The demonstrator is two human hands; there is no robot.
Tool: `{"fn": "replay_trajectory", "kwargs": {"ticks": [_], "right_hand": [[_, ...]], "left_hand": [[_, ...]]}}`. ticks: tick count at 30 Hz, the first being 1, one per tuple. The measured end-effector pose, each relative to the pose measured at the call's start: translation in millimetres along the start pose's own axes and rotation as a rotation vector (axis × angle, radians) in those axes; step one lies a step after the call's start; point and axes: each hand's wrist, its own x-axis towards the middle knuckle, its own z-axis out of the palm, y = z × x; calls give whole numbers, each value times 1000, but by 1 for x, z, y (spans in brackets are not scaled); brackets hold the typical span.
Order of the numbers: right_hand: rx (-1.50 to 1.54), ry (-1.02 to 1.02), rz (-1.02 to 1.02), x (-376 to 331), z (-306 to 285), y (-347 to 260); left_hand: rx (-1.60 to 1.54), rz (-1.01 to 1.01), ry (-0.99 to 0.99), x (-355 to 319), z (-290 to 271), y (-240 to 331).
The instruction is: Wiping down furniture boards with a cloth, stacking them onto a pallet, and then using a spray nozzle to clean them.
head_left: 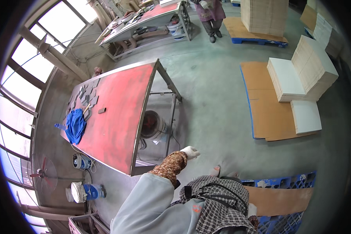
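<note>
My left hand [190,152], in a white glove below a brown patterned sleeve cover, hangs over the floor just past the near right corner of the red-topped table [121,128]. It holds nothing, and its fingers look loosely extended. Low in the picture, beside my checked apron [218,195], only a bit of my right hand [252,210] shows, also white-gloved. Its fingers are hidden. Close to it, a brown board [280,200] lies on a blue plastic pallet [279,225].
On the table lie a blue cloth [76,125] and several dark sanding pads [93,93]. Buckets [93,191] and a fan [43,172] stand to the left. Stacked white panels [286,78] rest on a cardboard-covered pallet [257,93] at right. Another person [211,17] stands at the back.
</note>
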Motion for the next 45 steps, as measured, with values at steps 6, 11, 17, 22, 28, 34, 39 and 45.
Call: {"fn": "replay_trajectory", "kwargs": {"ticks": [6,11,17,22,28,34,39,45], "right_hand": [[-372,-162,36,60,-38,-14],[248,153,586,155,-6,143],[-393,-291,117,203,-130,110],[1068,-20,494,199,-219,48],[974,-211,200,219,-199,178],[213,-47,310,263,-256,123],[343,-12,356,300,-314,107],[1083,-147,406,340,-381,124]], "left_hand": [[249,19,-116,34,26,76],[309,5,-167,82,49,129],[323,-50,-145,109,67,212],[283,23,-157,99,86,292],[421,79,-241,161,118,384],[427,-32,-280,210,139,402],[452,-61,-287,241,141,456],[292,21,-214,265,135,520]]}}
